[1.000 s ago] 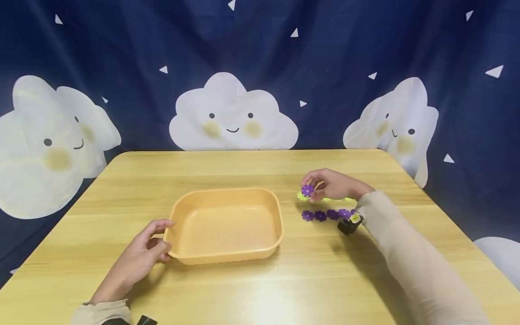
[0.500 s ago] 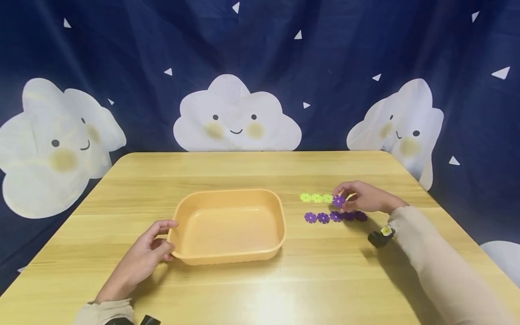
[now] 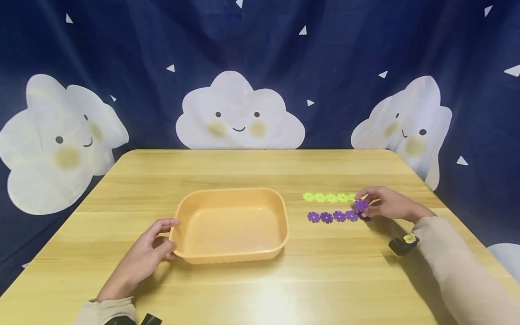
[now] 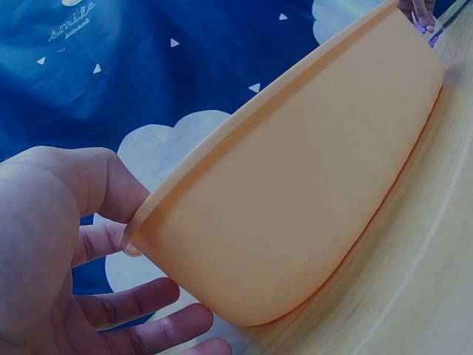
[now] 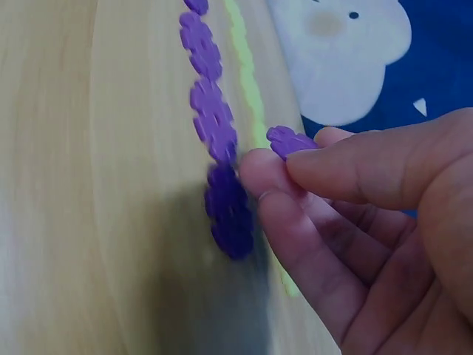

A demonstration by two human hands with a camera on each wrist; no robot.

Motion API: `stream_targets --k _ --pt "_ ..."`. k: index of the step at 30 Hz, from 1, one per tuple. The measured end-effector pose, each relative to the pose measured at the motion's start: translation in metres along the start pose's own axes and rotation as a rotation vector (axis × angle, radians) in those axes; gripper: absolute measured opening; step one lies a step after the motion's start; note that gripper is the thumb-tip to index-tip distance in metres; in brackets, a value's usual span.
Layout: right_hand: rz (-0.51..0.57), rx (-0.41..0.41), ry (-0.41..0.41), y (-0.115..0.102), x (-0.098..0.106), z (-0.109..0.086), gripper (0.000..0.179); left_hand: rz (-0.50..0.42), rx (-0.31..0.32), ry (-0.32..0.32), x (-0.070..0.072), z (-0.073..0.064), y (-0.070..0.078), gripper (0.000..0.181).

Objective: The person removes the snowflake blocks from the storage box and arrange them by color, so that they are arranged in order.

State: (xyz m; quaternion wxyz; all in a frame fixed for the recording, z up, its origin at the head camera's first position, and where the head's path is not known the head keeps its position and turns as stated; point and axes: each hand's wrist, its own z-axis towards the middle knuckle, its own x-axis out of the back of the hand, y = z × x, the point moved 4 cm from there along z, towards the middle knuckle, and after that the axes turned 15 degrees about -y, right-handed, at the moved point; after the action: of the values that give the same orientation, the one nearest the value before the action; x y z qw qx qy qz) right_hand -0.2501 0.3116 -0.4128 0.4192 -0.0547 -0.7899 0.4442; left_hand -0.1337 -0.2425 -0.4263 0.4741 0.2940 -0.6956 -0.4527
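In the head view my left hand [image 3: 140, 257] holds the left rim of an orange plastic basin [image 3: 231, 228]. The left wrist view shows thumb and forefinger pinching that rim [image 4: 222, 129], the other fingers spread below. My right hand [image 3: 392, 204] pinches a purple snowflake disc [image 3: 360, 206] between thumb and fingers, raised above the right end of a purple snowflake-disc row [image 3: 339, 216]. Behind runs a second row of yellow-green discs [image 3: 320, 197], its right end partly hidden by the fingers. In the right wrist view the held disc [image 5: 288, 140] is clear of both rows.
The wooden table [image 3: 260, 164] ends at a dark blue curtain [image 3: 325, 45] printed with smiling clouds. A black wrist strap with a camera [image 3: 403, 245] sits under the right wrist, low over the table.
My right hand has carried the purple disc rightward along the rows, from the left end to the right end, uncovering the yellow-green discs. My left hand has stayed on the basin rim.
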Motion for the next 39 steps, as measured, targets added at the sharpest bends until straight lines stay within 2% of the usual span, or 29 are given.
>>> stream_targets --k 5,9,13,20,24,30,34,36,39 --pt "0.029 0.013 0.006 0.012 0.000 -0.019 0.032 -0.013 0.006 0.000 -0.003 -0.001 0.000 0.048" --pt "0.071 -0.022 0.008 0.021 -0.001 -0.031 0.031 -0.016 0.015 -0.012 -0.004 -0.002 0.000 0.049" --pt "0.060 -0.046 0.021 0.024 0.000 -0.036 0.031 0.005 0.012 -0.017 -0.002 -0.002 0.002 0.049" --pt "-0.032 0.073 -0.016 0.023 -0.001 -0.033 0.027 0.011 0.008 -0.001 -0.001 -0.005 0.000 0.049" --pt "-0.040 0.089 -0.039 0.024 -0.001 -0.031 0.026 0.014 0.019 -0.004 -0.001 -0.007 -0.001 0.049" --pt "-0.029 0.031 -0.059 0.023 -0.002 -0.028 0.025 0.002 0.030 -0.005 0.003 -0.012 0.001 0.048" --pt "-0.063 -0.041 -0.043 0.018 0.001 -0.030 0.026 0.019 0.034 0.004 0.005 -0.013 0.005 0.046" --pt "-0.100 -0.083 -0.017 0.015 0.001 -0.031 0.025 0.056 0.036 0.018 0.008 -0.013 0.008 0.045" --pt "-0.245 -0.123 0.084 0.006 0.000 -0.032 0.017 0.195 0.027 0.088 0.017 -0.014 0.013 0.041"
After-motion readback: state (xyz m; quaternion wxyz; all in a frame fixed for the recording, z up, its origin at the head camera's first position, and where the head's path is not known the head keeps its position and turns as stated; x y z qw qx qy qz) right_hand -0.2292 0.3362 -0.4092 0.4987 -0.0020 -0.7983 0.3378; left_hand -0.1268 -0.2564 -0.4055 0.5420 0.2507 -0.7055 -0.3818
